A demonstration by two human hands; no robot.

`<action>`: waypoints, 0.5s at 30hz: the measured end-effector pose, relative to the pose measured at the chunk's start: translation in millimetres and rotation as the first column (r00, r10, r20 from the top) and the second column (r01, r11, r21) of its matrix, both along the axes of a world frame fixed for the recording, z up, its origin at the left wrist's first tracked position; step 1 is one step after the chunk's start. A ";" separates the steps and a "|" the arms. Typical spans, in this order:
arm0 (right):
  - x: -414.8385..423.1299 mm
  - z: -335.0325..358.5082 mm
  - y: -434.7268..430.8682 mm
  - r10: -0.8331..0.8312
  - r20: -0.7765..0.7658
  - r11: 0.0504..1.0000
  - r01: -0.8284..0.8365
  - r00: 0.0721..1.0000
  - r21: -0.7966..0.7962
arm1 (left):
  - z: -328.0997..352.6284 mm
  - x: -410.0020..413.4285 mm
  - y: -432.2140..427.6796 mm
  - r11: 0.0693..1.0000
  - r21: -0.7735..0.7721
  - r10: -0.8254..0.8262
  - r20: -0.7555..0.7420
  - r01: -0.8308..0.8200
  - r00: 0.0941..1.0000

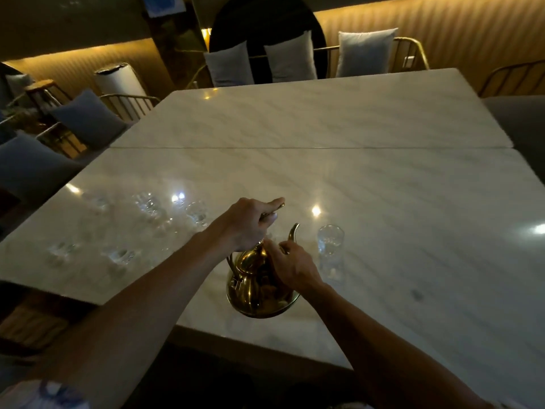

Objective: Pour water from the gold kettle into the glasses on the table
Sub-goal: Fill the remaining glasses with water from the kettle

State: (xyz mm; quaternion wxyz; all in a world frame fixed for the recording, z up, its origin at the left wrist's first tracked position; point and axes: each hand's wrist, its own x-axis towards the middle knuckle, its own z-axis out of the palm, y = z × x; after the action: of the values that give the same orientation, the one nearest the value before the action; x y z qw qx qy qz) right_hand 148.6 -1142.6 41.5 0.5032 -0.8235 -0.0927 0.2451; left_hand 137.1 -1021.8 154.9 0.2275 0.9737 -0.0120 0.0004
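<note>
The gold kettle (pixel 253 287) stands upright near the front edge of the marble table (pixel 383 202), its curved spout pointing away from me. My left hand (pixel 250 224) is closed on the kettle's lid, holding it raised above the neck. My right hand (pixel 290 265) rests against the kettle's neck at the base of the spout, fingers curled on it. A tall clear glass (pixel 330 250) stands just right of the spout. Several more clear glasses (pixel 147 205) are spread over the table's left part, faint in the dim light.
Chairs with grey cushions (pixel 289 59) line the far side, and more cushioned seats (pixel 85 116) stand along the left. A seam (pixel 324 148) divides the table across its middle. The room is dim, with light spots reflecting on the marble.
</note>
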 end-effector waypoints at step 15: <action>33.6 -5.2 -40.5 -0.134 -0.171 0.991 0.129 0.976 -0.041 | -20.4 85.7 -36.5 0.977 0.069 -0.186 -0.191 0.202 0.964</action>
State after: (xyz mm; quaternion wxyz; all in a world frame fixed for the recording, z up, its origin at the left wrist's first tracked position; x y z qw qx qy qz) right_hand 182.2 -1183.1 36.3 0.5122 -0.8107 0.0098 0.2833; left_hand 222.8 -1058.3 134.5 0.1833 0.9728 -0.0865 -0.1120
